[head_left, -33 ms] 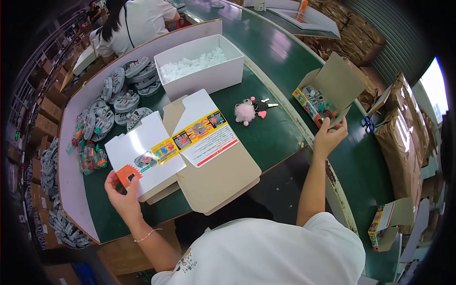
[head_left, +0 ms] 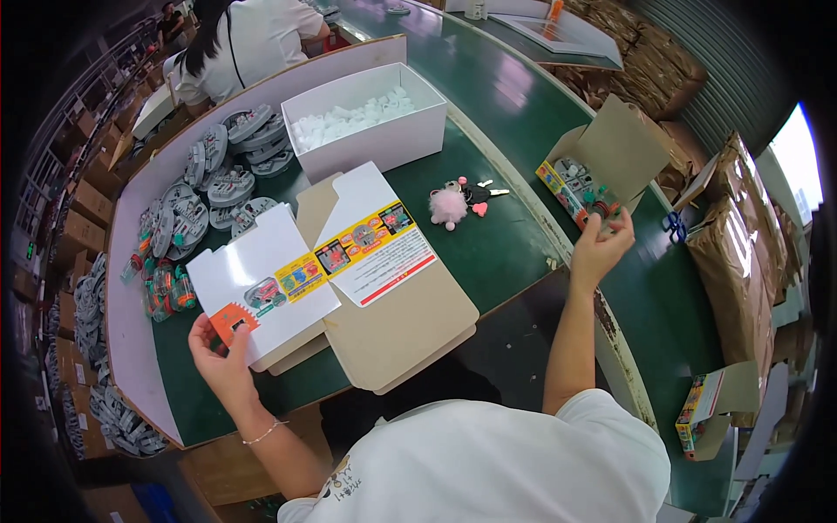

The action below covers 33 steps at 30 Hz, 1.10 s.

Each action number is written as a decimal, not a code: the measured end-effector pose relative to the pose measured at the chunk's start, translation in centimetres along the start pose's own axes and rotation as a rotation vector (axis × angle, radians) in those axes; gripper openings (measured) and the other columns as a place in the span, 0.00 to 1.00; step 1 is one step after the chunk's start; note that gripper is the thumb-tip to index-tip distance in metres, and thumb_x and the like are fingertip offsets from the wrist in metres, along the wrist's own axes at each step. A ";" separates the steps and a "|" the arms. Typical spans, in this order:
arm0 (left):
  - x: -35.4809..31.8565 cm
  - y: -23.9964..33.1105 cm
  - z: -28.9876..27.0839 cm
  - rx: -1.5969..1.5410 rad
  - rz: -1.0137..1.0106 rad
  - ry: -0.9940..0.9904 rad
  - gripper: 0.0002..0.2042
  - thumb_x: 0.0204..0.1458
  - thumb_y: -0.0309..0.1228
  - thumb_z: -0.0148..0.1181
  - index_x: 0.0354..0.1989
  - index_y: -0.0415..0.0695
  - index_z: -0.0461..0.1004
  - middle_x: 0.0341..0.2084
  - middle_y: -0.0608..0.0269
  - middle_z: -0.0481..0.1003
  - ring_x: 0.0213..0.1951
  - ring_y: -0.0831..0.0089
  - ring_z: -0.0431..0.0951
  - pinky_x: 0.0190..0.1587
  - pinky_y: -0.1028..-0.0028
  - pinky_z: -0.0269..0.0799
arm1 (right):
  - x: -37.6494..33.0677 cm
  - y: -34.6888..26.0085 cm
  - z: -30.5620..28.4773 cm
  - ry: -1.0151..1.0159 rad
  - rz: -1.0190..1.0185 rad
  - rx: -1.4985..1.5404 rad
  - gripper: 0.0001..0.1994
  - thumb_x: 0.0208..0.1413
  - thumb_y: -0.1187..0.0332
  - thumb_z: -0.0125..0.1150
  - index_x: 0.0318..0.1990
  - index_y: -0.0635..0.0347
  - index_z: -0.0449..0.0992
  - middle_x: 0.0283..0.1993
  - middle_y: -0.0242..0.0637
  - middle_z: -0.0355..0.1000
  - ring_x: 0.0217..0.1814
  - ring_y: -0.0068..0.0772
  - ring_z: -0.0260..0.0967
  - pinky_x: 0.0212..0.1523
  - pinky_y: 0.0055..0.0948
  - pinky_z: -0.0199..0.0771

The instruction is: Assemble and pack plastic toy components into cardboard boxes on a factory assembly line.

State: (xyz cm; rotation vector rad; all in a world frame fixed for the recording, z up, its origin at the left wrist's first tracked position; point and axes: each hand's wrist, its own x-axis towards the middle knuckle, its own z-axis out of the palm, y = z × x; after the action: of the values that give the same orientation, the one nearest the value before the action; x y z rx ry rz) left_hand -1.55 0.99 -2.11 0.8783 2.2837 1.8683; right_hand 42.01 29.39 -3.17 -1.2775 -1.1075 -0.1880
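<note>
My left hand (head_left: 220, 359) pinches the orange corner of a flat printed carton (head_left: 261, 283), thumb on top and fingers underneath. This carton lies with its white side up on more flat cartons, whose brown insides (head_left: 414, 327) show. Out to the right, my right hand (head_left: 603, 248) is at the near end of an open carton (head_left: 564, 193) on the green conveyor. Its thumb and fingers are apart beside that end. Grey parts (head_left: 571, 170) and pieces with green and orange caps (head_left: 602, 205) lie inside the carton.
Grey round toy parts (head_left: 187, 209) and clear capped pieces (head_left: 166, 288) are piled at left. Behind the cartons stands a white box (head_left: 375, 144) of small white pieces. Keys with a pink pompom (head_left: 449, 207) lie right of it. Another open carton (head_left: 702, 410) sits farther down the conveyor.
My left hand and the carton corner in it have shifted slightly left. My right hand stays by the open carton, its fingers moved only a little.
</note>
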 end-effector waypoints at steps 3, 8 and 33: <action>1.0 2.2 -0.8 -0.413 -0.086 -0.127 0.34 0.45 0.22 0.67 0.63 0.34 0.60 0.49 0.56 0.71 0.51 0.69 0.73 0.57 0.69 0.67 | -1.2 -2.9 0.7 -0.188 -0.076 0.098 0.21 0.55 0.71 0.63 0.57 0.63 0.69 0.42 0.35 0.63 0.28 0.19 0.56 0.31 0.21 0.63; 1.2 4.7 -2.8 -0.584 -0.220 -0.383 0.36 0.46 0.18 0.62 0.67 0.32 0.54 0.56 0.51 0.69 0.54 0.67 0.72 0.58 0.69 0.68 | -3.5 -12.3 1.4 -0.723 -0.086 0.560 0.13 0.54 0.77 0.61 0.48 0.61 0.75 0.44 0.32 0.67 0.32 0.14 0.60 0.31 0.18 0.65; 1.4 14.3 -6.8 0.113 0.674 -0.777 0.27 0.49 0.19 0.63 0.60 0.32 0.66 0.52 0.51 0.74 0.51 0.65 0.75 0.54 0.69 0.68 | -3.0 -28.1 3.1 -0.998 -0.312 1.308 0.13 0.49 0.72 0.72 0.42 0.64 0.79 0.43 0.35 0.64 0.39 0.23 0.64 0.38 0.21 0.68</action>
State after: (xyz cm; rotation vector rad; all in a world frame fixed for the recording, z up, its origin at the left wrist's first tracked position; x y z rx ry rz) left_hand 0.12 -2.96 13.20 2.1191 1.7043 1.1622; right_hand 20.14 20.81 12.88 0.0856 -1.7725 0.9192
